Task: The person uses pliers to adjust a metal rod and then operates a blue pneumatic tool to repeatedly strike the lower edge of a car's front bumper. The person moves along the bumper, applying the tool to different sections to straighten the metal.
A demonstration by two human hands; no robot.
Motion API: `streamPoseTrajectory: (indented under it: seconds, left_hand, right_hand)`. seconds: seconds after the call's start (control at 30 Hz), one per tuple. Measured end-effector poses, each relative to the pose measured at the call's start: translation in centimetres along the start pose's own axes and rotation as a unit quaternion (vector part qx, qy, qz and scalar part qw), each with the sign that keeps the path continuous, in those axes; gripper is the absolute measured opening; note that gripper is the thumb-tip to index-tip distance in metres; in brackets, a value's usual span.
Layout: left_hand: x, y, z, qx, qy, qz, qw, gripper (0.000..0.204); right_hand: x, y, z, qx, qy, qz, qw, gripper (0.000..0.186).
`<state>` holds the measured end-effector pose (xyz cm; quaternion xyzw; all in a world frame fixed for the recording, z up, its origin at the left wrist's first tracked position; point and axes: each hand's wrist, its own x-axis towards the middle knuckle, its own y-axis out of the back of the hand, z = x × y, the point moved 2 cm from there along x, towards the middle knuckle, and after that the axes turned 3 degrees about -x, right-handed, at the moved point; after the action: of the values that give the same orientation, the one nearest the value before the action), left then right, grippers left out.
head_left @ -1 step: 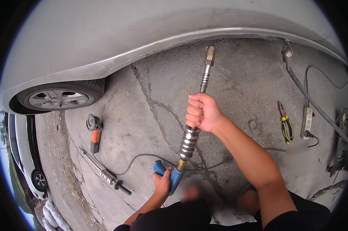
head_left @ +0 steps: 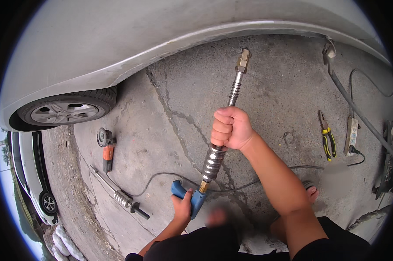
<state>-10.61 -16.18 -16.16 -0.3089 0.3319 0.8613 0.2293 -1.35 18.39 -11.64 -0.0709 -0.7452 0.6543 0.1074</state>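
Observation:
A slide hammer [head_left: 213,163] of shiny ribbed metal slants away from me over the concrete, its brass-coloured hex tip [head_left: 243,61] close to the car's lower edge. My right hand [head_left: 233,127] is wrapped in a fist round its middle, just above the ribbed part. A coil spring [head_left: 235,90] sits on the thin rod beyond that fist. At the near end, my left hand [head_left: 182,208] grips the blue pistol-shaped handle [head_left: 198,201], with the thumb lying on top. Whether the tip touches anything is hard to tell.
A silver car body [head_left: 131,43] with a wheel [head_left: 66,111] spans the far side. On the ground lie an orange angle grinder [head_left: 108,152], a second slide hammer [head_left: 121,198], pliers [head_left: 326,137], a power strip [head_left: 352,137] and a cable [head_left: 157,175].
The view has shifted slightly, and part of a foot now shows right of my right forearm. Both hands keep their hold on the slide hammer, whose tip has shifted slightly right.

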Motion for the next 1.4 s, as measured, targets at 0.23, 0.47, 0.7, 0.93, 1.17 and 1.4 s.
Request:
streamPoseTrajectory:
  seconds: [0.23,0.47,0.7,0.93,1.17,1.4]
  left_hand:
    - [-0.6,7.5,2.0,0.043,0.177,-0.111,0.977,0.047]
    - [-1.9,4.0,-0.8,-0.050,0.044,0.029,0.997,0.053]
    - [-0.4,2.6,-0.1,-0.093,0.039,0.047,0.994,0.057]
    - [-0.9,2.2,1.1,-0.089,0.042,0.053,0.994,0.056]
    - [-1.3,2.0,0.7,-0.112,0.035,0.041,0.992,0.054]
    - [-1.1,2.3,0.2,-0.109,0.021,0.067,0.992,0.046]
  right_hand:
    - [-1.1,1.8,8.7,-0.188,0.263,0.266,0.908,0.036]
    - [1.4,-2.7,5.2,-0.195,0.114,0.315,0.922,0.042]
    - [4.9,-2.8,4.6,-0.383,0.174,0.422,0.803,0.045]
    - [4.9,-2.9,4.1,-0.360,0.186,0.426,0.809,0.046]
    - [4.8,-3.2,3.8,-0.346,0.172,0.395,0.833,0.041]
    - [4.7,-2.2,3.8,-0.360,0.174,0.368,0.839,0.042]
